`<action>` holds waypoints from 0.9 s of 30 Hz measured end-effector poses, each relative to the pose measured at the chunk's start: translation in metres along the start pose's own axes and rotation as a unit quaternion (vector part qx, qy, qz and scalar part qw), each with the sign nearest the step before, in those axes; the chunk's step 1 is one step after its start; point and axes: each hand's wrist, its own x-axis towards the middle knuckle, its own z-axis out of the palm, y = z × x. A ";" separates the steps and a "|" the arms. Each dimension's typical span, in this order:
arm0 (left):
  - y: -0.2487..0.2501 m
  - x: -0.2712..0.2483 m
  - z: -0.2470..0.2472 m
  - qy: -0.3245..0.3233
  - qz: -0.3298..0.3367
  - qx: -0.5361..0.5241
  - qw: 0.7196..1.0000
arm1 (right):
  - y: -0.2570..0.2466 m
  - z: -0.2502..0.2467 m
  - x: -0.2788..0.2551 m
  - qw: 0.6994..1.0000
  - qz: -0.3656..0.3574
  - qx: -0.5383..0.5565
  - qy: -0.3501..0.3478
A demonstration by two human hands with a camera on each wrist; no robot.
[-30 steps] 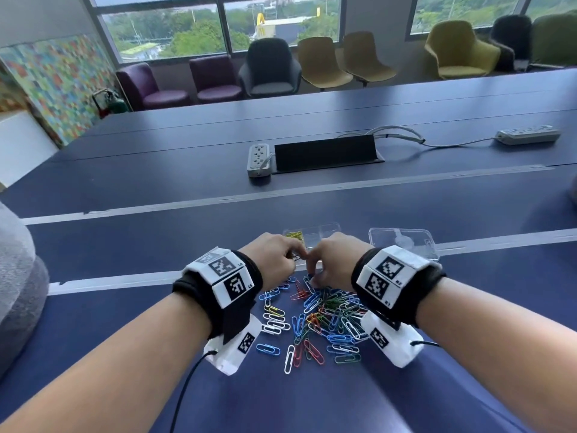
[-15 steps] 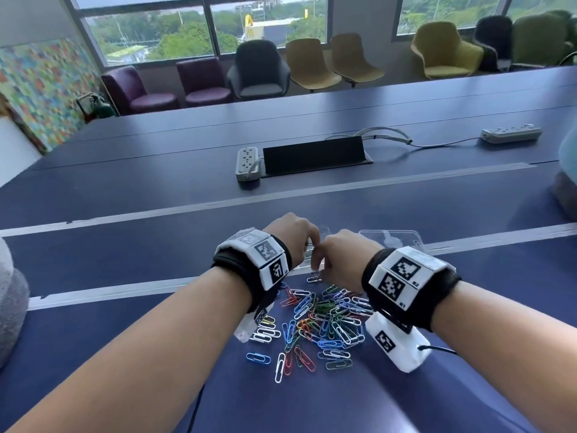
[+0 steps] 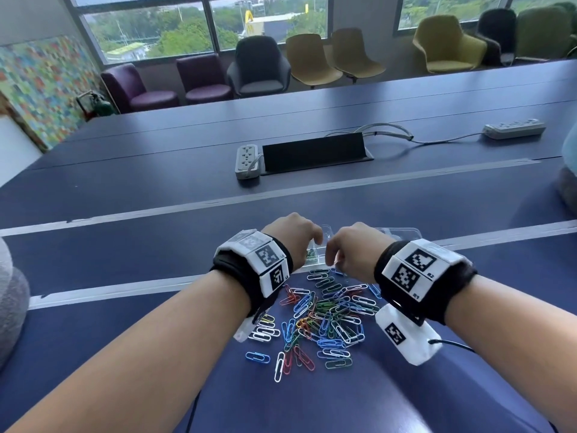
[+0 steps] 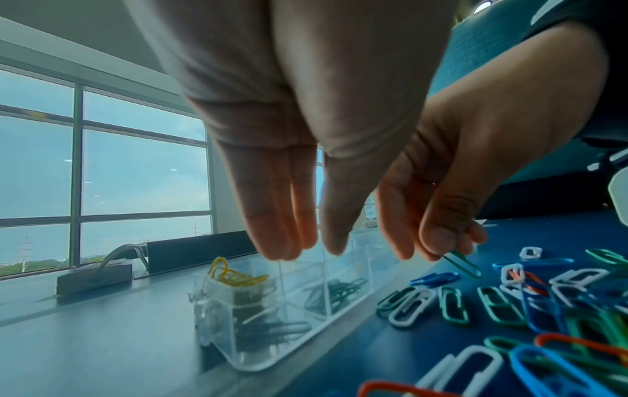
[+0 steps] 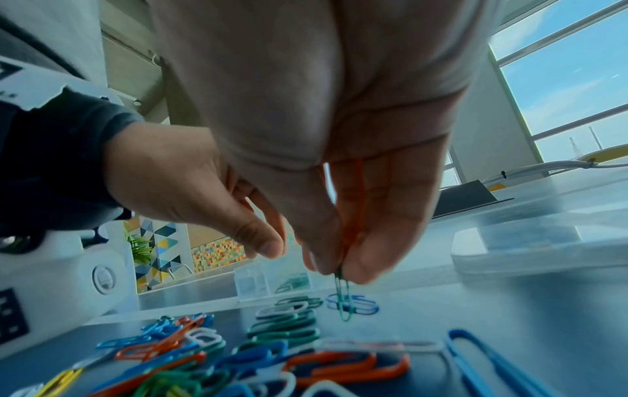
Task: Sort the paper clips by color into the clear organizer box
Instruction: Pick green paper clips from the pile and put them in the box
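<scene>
A clear organizer box (image 4: 258,346) stands on the blue table just beyond a pile of mixed paper clips (image 3: 327,317). Its compartments hold yellow clips (image 4: 234,276), green clips (image 4: 336,292) and pale clips. My left hand (image 4: 312,251) hovers over the box with fingers pointing straight down and nothing in them. To its right, my right hand (image 5: 339,271) pinches one green clip (image 5: 343,300) by its end, a little above the pile's far edge. In the head view the left hand (image 3: 313,242) and right hand (image 3: 331,260) hide most of the box (image 3: 315,256).
The box's clear lid (image 3: 402,234) lies to the right behind my right hand. Farther back are a power strip (image 3: 246,160), a black cable hatch (image 3: 315,153) and a second power strip (image 3: 515,128). Chairs line the windows.
My left hand has moved from the pile's far edge to above the box, and its fingers have straightened. My right hand has stayed near the pile's far edge, pinching a green clip.
</scene>
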 end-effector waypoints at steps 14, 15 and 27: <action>0.013 -0.027 0.010 -0.150 0.027 -0.064 0.986 | -0.001 -0.001 -0.007 0.999 0.014 0.006 -0.040; 0.012 -0.028 0.010 -0.152 0.028 -0.065 0.986 | -0.003 0.000 -0.007 0.999 0.008 0.002 -0.049; 0.002 -0.028 0.013 -0.126 0.037 -0.054 0.990 | -0.002 0.011 -0.005 0.998 -0.049 -0.045 -0.015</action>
